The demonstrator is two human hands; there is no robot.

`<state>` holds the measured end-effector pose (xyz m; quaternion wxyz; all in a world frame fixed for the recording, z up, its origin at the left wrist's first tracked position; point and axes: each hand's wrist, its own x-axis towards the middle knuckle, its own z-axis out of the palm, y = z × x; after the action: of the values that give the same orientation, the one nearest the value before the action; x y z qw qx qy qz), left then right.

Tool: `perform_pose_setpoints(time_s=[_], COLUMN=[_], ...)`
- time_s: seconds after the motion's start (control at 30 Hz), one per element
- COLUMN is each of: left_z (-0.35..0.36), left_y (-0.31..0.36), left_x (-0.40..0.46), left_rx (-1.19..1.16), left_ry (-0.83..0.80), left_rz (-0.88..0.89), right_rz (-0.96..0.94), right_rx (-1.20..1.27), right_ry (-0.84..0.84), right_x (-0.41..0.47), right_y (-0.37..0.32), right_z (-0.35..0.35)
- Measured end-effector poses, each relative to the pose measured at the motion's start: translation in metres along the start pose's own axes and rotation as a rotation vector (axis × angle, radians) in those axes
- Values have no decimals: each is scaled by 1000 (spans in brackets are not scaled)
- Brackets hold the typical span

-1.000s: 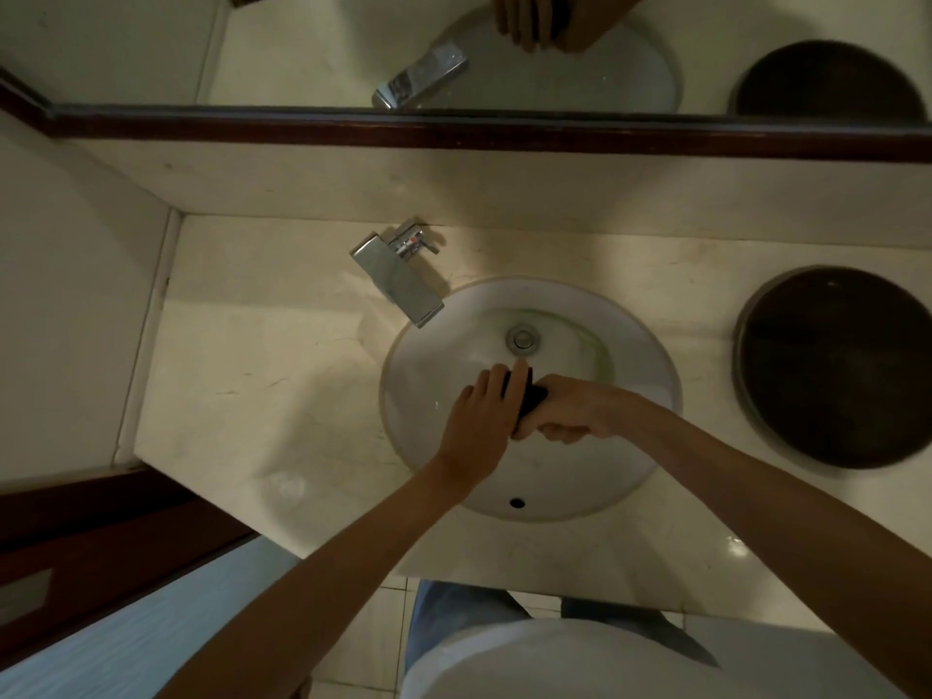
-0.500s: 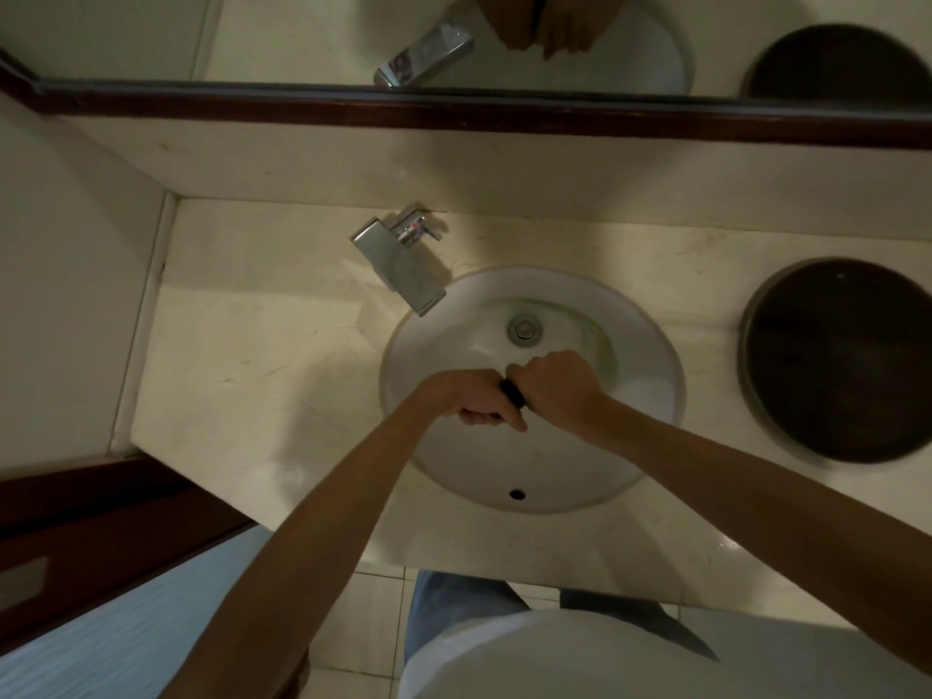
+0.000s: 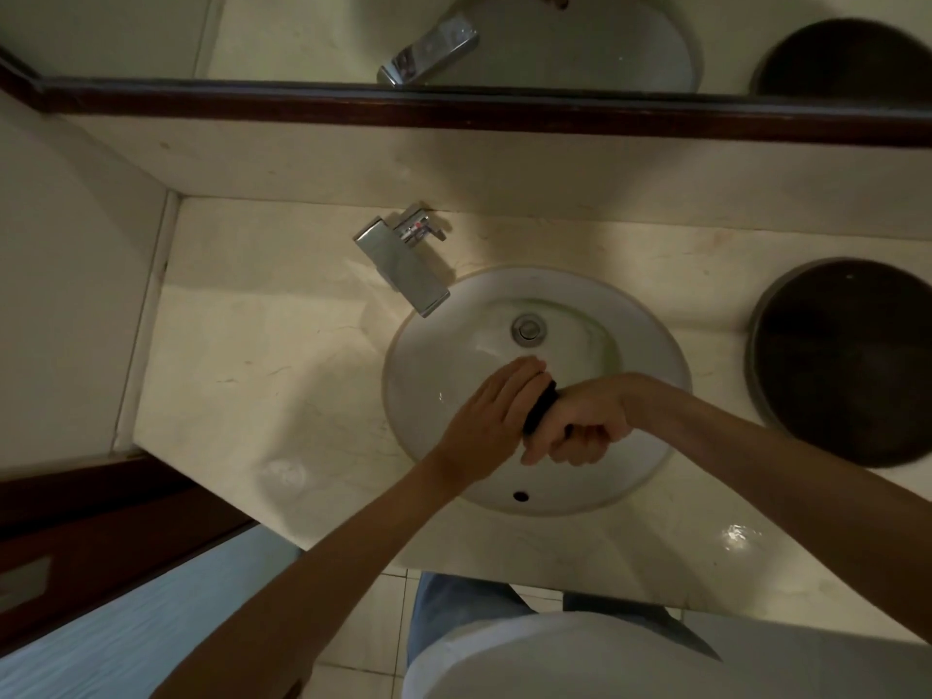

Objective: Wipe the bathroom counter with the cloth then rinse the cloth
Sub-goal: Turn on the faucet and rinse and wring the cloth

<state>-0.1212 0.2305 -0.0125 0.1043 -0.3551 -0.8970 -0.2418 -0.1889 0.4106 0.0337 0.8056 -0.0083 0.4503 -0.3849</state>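
A small dark cloth (image 3: pixel 540 407) is bunched into a tight roll over the white oval sink (image 3: pixel 650 335), and only a short strip of it shows between my hands. My left hand (image 3: pixel 491 411) wraps its fingers over one end. My right hand (image 3: pixel 580 428) is a closed fist around the other end, knuckles turned down. Both hands hover above the basin's middle, below the drain (image 3: pixel 528 329). The chrome faucet (image 3: pixel 403 267) stands at the sink's upper left; no water stream is visible. The cream marble counter (image 3: pixel 262 355) surrounds the sink.
A dark round tray (image 3: pixel 847 360) lies on the counter at the right. A mirror with a dark wooden frame (image 3: pixel 454 111) runs along the back. A wall closes the left side, and a dark door (image 3: pixel 75 537) stands at lower left.
My hands have twisted against each other on the cloth: the left opened from a fist into fingers laid over it, and the right rolled its knuckles downward. The view shifted slightly.
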Motion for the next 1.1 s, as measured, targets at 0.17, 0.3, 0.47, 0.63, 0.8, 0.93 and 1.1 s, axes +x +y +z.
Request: perform_pose_setpoints(time_s=[0.17,0.3,0.47,0.63,0.8,0.93,1.1], left_z=[-12,-18,-7,-2,1,3,-4], left_y=[-9,5,2,-25,-37,-41,-32], left_x=[29,57,74,82,69,64,63], left_rx=[-27,233,124,-422,-1076,-1130,-722], left_ry=[-1,-585,-830,-997,-1172,-1120,-942], left_rz=[-35,-405,-721,-1041,-1222,-1229,-1049], right_rz=[30,69,99,11,-144,-235,-327], right_rx=[-81,-323,-954,-1264,-1457,-1432,-1129], right_ry=[133,625,1200,1290,1461,1492,1333], right_x=[-4,9,46,49,55,55,46], right_y=[-16,-14,1,13,32,28,34], right_z=[7,2,-1,-28,-43,-44,-39])
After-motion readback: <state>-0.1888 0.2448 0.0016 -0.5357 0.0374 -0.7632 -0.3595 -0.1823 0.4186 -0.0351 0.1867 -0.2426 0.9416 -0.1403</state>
